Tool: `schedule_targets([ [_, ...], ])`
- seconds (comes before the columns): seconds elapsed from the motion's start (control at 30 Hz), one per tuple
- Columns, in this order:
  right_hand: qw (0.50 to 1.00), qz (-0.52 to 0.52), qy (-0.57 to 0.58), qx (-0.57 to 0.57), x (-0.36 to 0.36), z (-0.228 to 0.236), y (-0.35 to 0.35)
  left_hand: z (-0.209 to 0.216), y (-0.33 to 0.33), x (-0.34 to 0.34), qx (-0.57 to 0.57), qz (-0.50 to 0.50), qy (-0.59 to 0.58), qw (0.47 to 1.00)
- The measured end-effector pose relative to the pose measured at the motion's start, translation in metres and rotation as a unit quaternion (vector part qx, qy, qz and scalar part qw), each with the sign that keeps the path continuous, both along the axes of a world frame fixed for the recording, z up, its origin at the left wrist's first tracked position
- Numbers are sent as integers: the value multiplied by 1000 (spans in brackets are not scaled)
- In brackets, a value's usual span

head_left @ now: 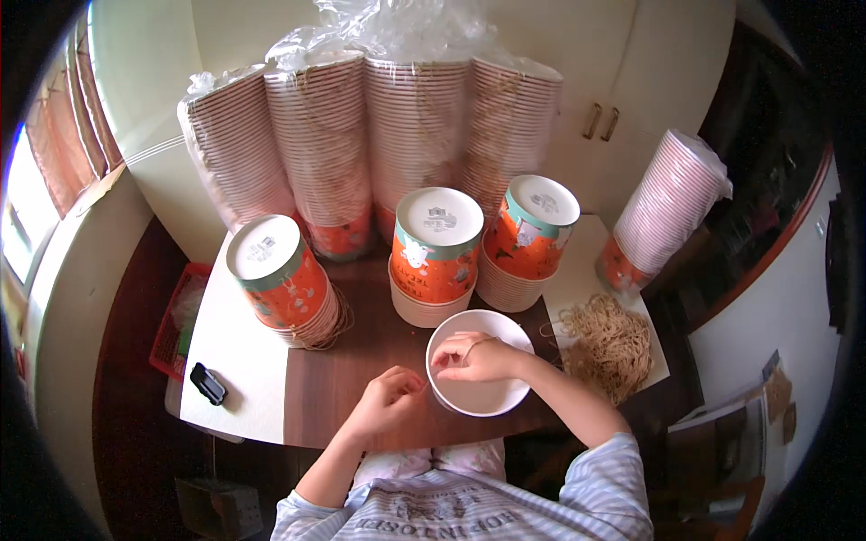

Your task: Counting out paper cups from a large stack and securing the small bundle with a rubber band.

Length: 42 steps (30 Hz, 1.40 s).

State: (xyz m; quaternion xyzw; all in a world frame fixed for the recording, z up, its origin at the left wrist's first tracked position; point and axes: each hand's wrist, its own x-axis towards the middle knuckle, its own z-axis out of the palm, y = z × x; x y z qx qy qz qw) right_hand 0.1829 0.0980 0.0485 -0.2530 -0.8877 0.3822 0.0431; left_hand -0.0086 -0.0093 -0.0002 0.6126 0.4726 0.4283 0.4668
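Observation:
An open white paper bucket (487, 394) stands mouth up at the front of the table. My right hand (474, 358) reaches over its mouth, fingers curled together close to the inner left side. A thin tan strand shows across the back of that hand. Just left of the bucket is my left hand (392, 398), its fingers bent and pressed together. What either hand pinches, if anything, is too small to make out. Behind the bucket, an upside-down stack of orange paper buckets (435, 261) rises, with another stack (528, 242) at its right.
A tangled heap of tan string (609, 347) lies on the right. At left, string loops (329, 325) hang round a bucket stack (280, 270). Tall wrapped bucket stacks (419, 135) line the back; another (667, 207) leans far right. A small black case (207, 385) lies left.

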Motion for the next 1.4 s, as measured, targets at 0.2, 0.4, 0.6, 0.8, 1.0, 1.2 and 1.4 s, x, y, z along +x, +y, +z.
schedule_targets([
  [0.2, 997, -18, -30, 72, 15, -3, -18, 13, -2, -26, -30, -88, -347, 933],
  [0.4, 980, -116, 39, 158, 12, -12, -39, 46, -2, -22, -98, -140, -480, 861],
  [0.6, 958, -142, 143, 202, 11, -11, -44, 26, 28, 6, -40, -46, -70, 996],
  [0.8, 958, -168, 188, 136, 7, -7, -43, 29, 33, 23, 16, -43, 72, 996],
  [1.0, 964, -161, 189, 97, 11, -8, -46, 28, 35, 16, -101, -99, -108, 984],
  [1.2, 958, -174, 203, 108, 10, -8, -48, 29, 33, 15, -69, -112, -155, 979],
  [1.4, 942, -248, 190, 124, 11, -1, -55, 28, 35, 7, -86, -77, -105, 988],
])
